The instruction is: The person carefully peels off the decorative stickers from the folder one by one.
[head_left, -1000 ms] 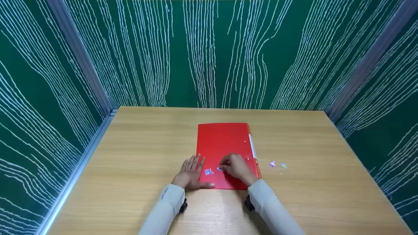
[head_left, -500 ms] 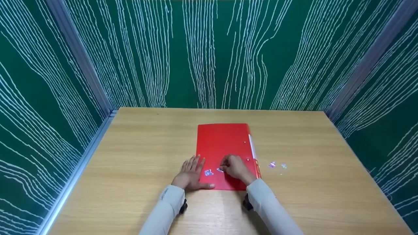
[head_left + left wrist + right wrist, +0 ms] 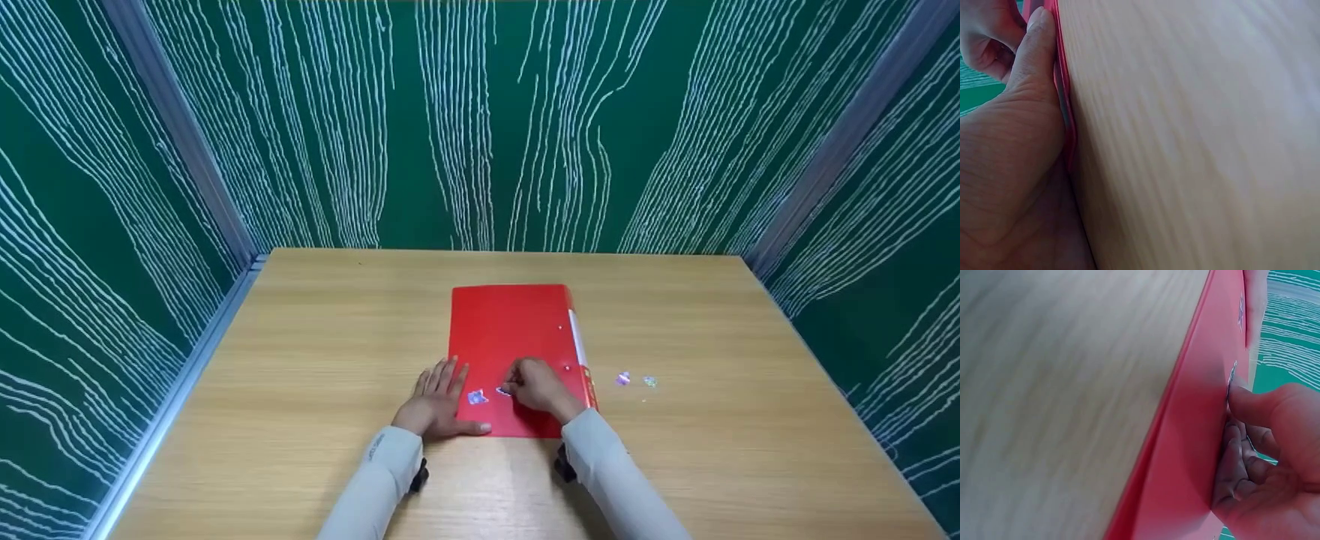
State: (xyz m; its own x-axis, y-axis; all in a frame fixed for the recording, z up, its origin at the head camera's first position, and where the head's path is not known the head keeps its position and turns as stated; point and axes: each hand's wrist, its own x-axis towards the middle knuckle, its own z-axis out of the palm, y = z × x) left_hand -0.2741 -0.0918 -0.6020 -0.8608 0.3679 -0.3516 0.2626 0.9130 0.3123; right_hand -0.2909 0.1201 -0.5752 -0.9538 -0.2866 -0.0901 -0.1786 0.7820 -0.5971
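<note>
A red folder (image 3: 506, 319) lies on the table, its spine to the right. My left hand (image 3: 435, 409) rests on its lower left corner, fingers straight and spread, the thumb along the near edge. A shiny sticker (image 3: 478, 397) lies flat on the cover beside that hand. My right hand (image 3: 536, 386) is on the folder's lower half with curled fingers, pinching a second small sticker (image 3: 502, 391) against the cover. In the right wrist view the thumb meets this sticker (image 3: 1232, 371) at its edge; the hand hides part of it.
Two more small shiny stickers, one purplish (image 3: 623, 379) and one greenish (image 3: 650, 382), lie on the wooden table (image 3: 337, 337) right of the folder. Green walls (image 3: 405, 150) with white lines stand behind and at both sides.
The whole view has shifted very slightly. Both hands stay in nearly the same place on the folder, and the right fingers remain at the second sticker.
</note>
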